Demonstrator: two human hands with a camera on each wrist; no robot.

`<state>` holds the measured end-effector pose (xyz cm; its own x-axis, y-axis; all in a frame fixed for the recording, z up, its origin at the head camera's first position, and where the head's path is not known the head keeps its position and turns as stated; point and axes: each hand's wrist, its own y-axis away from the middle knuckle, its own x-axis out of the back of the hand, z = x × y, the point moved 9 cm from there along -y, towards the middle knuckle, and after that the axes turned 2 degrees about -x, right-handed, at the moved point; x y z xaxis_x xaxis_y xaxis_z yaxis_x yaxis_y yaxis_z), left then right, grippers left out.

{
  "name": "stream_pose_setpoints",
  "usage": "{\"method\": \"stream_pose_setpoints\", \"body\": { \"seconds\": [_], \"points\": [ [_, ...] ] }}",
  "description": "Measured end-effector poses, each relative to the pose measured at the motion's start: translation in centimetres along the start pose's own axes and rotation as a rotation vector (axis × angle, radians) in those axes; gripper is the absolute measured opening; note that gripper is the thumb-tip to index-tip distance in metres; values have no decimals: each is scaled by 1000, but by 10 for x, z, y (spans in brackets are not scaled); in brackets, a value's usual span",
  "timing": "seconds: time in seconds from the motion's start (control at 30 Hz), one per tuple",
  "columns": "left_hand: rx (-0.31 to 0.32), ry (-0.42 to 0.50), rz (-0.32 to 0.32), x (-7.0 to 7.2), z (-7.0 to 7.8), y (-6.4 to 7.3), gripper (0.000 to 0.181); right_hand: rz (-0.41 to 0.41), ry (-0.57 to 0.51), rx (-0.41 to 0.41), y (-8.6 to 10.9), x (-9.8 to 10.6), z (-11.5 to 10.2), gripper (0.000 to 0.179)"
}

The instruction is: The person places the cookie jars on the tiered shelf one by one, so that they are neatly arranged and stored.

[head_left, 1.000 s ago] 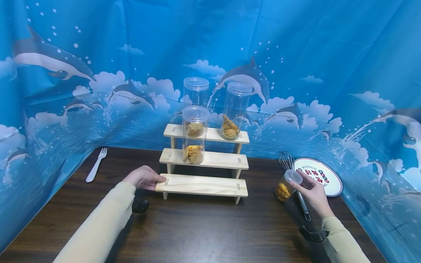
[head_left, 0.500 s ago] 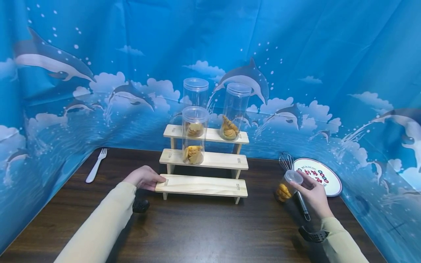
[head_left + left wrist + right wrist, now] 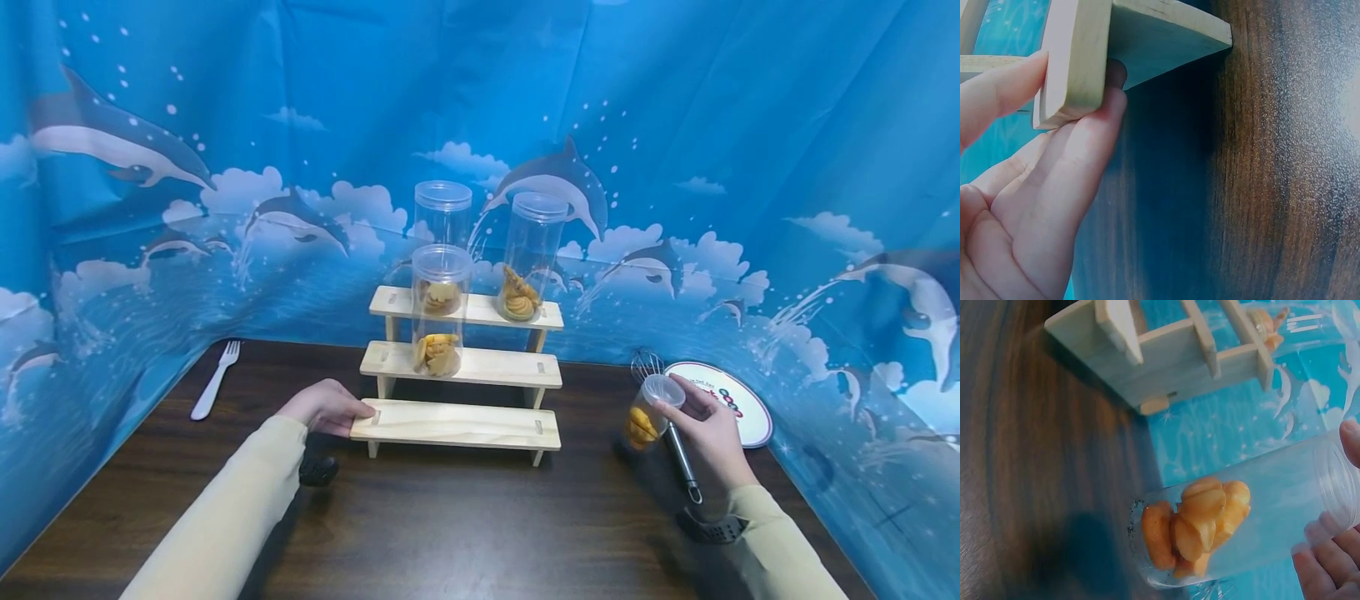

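Note:
My left hand (image 3: 330,408) pinches the left end of the lowest board of a three-tier wooden shelf (image 3: 457,423), thumb on top and fingers underneath. In the left wrist view the fingers curl below the board's end (image 3: 1085,69). At the right, my right hand (image 3: 708,429) grips a clear lidded plastic jar (image 3: 647,417) around its lid end. Golden-brown snack pieces (image 3: 1194,525) lie in the jar's bottom. Similar jars stand on the shelf: one with snacks (image 3: 438,333) on the middle tier, and two, a left jar (image 3: 442,221) and a right jar (image 3: 531,258), on the top tier.
A whisk (image 3: 681,458) lies beneath and beside the right hand, next to a white oval plate (image 3: 750,408) with red lettering. A white fork (image 3: 216,379) rests at the table's far left. A blue dolphin-print cloth (image 3: 300,125) surrounds the dark wooden table (image 3: 450,533).
My right hand has raised the jar slightly off its earlier spot, and its shadow now shows below it. My left hand keeps its hold on the shelf.

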<state>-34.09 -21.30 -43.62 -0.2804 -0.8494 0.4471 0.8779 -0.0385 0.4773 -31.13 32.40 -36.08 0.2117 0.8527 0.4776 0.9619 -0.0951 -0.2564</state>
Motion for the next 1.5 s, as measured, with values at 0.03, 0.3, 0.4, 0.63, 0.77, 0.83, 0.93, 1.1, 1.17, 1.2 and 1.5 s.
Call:
{"method": "stream_pose_setpoints", "body": {
  "seconds": [0.03, 0.3, 0.4, 0.63, 0.77, 0.83, 0.93, 1.1, 1.17, 1.2, 1.5],
  "points": [
    [-2, 0, 1, 0, 0, 0, 30, -6, 5, 4, -1, -1, -3, 59],
    [-3, 7, 0, 0, -2, -1, 29, -39, -14, 22, -6, -9, -32, 62],
    [-4, 14, -4, -1, -1, -1, 29, -55, -19, 39, -5, -14, -44, 61],
    [-4, 12, 0, -2, -2, 1, 29, -78, -47, 34, -6, -25, -66, 62],
    [0, 16, 7, -1, -3, 1, 30, -77, -58, 74, -9, -32, -81, 61],
    [3, 18, 9, -1, -4, 2, 31, -82, -78, 97, -10, -36, -87, 60],
    [0, 15, 11, 0, -4, 2, 32, -85, -97, 115, -12, -42, -96, 60],
    [-6, 21, 11, -1, -3, 2, 34, -75, -117, 154, -16, -50, -109, 60],
    [-9, 24, 10, -1, -2, 1, 36, -79, -139, 172, -18, -55, -113, 59],
    [-10, 25, 10, -2, -2, 1, 36, -83, -148, 178, -18, -57, -115, 59],
    [-15, 33, 15, -1, -1, 1, 32, -127, -183, 191, -24, -81, -133, 59]
  ]
}}
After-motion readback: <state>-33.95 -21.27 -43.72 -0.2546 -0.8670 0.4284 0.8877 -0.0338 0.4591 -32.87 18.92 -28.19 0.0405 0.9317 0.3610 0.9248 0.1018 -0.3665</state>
